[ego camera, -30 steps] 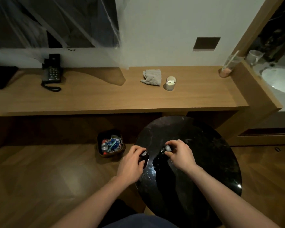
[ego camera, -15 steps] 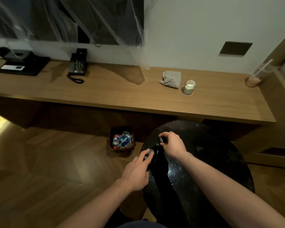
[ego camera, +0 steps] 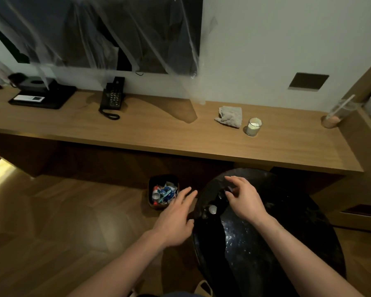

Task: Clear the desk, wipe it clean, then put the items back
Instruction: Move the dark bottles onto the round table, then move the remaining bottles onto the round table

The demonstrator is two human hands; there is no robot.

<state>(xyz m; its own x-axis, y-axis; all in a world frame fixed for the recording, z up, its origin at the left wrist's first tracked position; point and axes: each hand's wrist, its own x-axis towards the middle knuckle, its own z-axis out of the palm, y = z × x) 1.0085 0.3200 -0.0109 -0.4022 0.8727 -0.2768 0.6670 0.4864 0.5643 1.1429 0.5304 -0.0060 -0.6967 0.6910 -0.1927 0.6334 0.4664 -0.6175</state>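
Two small dark bottles [ego camera: 212, 210] stand near the edge of the round black surface [ego camera: 287, 243]. The left hand [ego camera: 176, 219] is spread and empty beside them; the right hand [ego camera: 243, 199] hovers, fingers loosely curled, whether touching the farther bottle I cannot tell. A careless withdrawal could knock them over or off. The desk [ego camera: 159, 133] holds a phone [ego camera: 111, 99], cloth [ego camera: 229, 116] and candle [ego camera: 253, 126].

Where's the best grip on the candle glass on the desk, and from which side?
Wrap the upright candle glass round its straight wall from the front desk edge. The cloth lies close behind-left, so the front and right look clearer. A pinch on the open rim looks less secure.
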